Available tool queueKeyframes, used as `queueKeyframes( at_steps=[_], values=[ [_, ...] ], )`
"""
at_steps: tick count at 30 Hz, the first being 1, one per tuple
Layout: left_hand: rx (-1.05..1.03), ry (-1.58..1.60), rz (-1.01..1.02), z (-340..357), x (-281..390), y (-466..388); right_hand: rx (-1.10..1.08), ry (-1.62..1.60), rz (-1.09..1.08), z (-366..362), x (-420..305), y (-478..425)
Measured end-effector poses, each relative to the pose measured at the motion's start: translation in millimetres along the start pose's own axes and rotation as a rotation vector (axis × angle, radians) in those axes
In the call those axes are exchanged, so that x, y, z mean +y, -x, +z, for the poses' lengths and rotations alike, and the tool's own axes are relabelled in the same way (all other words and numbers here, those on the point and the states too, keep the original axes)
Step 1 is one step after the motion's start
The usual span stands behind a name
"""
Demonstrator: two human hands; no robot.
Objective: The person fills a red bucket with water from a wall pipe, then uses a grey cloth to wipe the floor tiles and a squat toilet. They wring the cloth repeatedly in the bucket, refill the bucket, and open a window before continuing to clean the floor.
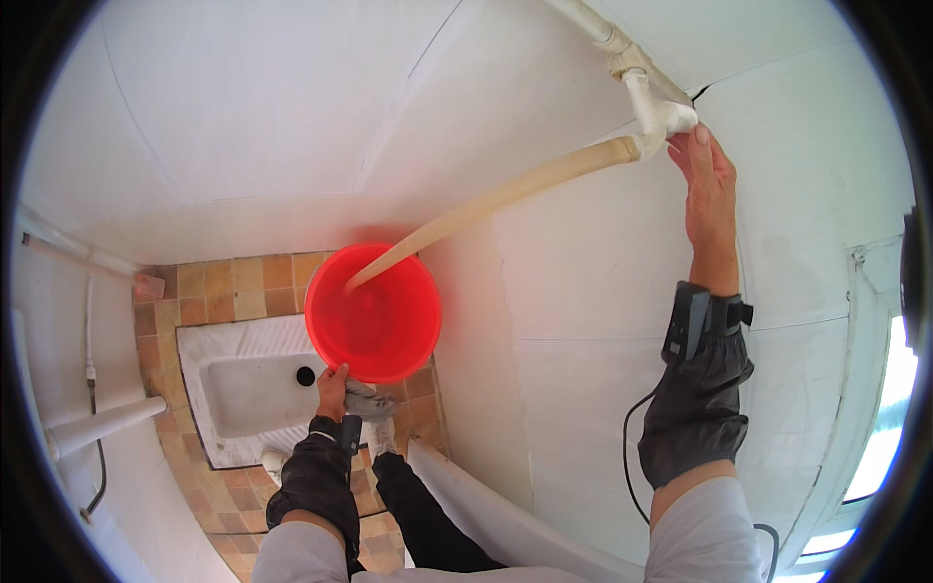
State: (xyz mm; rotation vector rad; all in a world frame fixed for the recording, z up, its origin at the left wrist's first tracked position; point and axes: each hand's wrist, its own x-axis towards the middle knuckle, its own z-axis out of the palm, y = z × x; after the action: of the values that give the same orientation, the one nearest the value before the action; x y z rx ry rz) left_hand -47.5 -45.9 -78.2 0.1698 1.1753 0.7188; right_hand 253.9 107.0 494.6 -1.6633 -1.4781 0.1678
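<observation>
My left hand grips the near rim of a red plastic bucket. The bucket is over one end of a white squat toilet, whose dark drain hole shows beside it. Up at the right, my right hand has its fingers around the end of a white plastic pipe fitting. From this fitting a beige hose slants down, its lower end inside the bucket. Whether water is running cannot be made out. Just below my left hand is a grey item, perhaps cloth or part of a shoe.
Brown and tan tiles surround the squat toilet. White wall panels close in on the right. A white pipe sticks out at the left. A pale low partition runs beside my black-trousered leg. A window is at far right.
</observation>
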Motion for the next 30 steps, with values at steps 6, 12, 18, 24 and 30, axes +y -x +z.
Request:
queueKeyframes(
  at_steps=[6,12,18,24,30],
  values=[
    [0.211,-0.195,0.08,-3,-4,10,0.005,-0.053,0.06,7,0,-6],
    [0.222,-0.164,0.001,-51,-7,25,-0.004,-0.051,0.118,-9,25,-19],
    [0.05,0.25,-0.33,-60,8,71,0.04,0.027,0.221,-6,17,-22],
    [-0.051,0.574,-0.555,-25,36,115,0.081,0.041,0.205,-1,19,-17],
    [-0.215,0.861,-0.38,37,69,114,0.053,-0.037,0.206,4,19,-16]
  ],
)
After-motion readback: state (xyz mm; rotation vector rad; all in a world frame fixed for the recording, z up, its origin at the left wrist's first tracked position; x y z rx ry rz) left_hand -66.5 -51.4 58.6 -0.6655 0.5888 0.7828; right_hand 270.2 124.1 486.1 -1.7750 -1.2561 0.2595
